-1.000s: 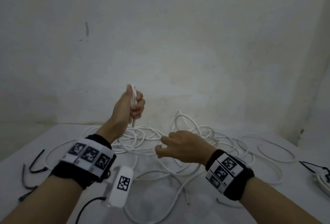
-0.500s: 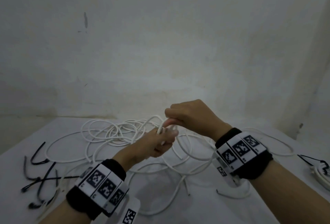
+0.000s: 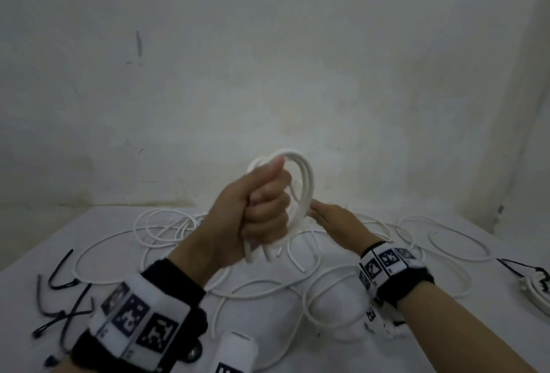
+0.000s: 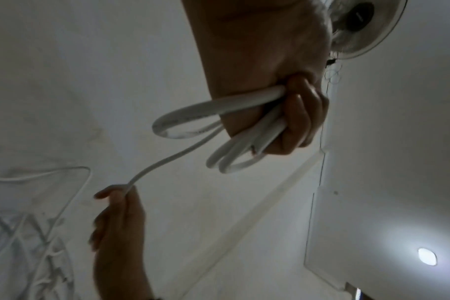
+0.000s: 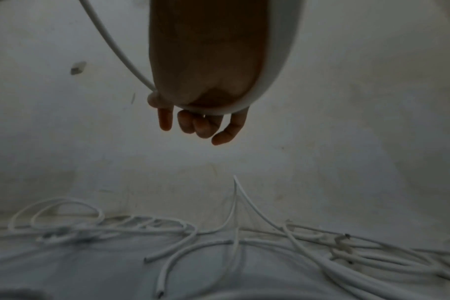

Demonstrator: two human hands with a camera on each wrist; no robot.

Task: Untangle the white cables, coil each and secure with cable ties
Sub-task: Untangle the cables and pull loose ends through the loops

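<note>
My left hand [image 3: 253, 218] is raised at the centre of the head view, fist closed round a small coil [image 3: 300, 182] of white cable, thumb up against the top of the loops. The loops arch out of the fist toward 1 o'clock and two short ends poke out below my little finger. In the left wrist view the fingers [image 4: 298, 121] wrap several strands at once, and one strand runs down from the coil toward 7 o'clock.

My right hand [image 3: 336, 223] sits lower, at 3 o'clock from the left one, just beside the bottom of the coil. From the head view the fingers point at the loops. In the left wrist view the same hand [image 4: 118, 219] has that strand running between thumb and fingers, lightly pinched. In the right wrist view the cable lies across the palm and the fingers [image 5: 200, 125] hang loosely curled.

The rest of the cables [image 3: 184, 229] lie tangled on the white tabletop [image 3: 29, 265], spreading from 9 o'clock round behind my hands to 3 o'clock. Black ties [image 3: 59, 307] lie at 8 o'clock near the left edge. At the right edge, at 4 o'clock, sits a finished bundle [image 3: 535, 289] with a black tie on it.
</note>
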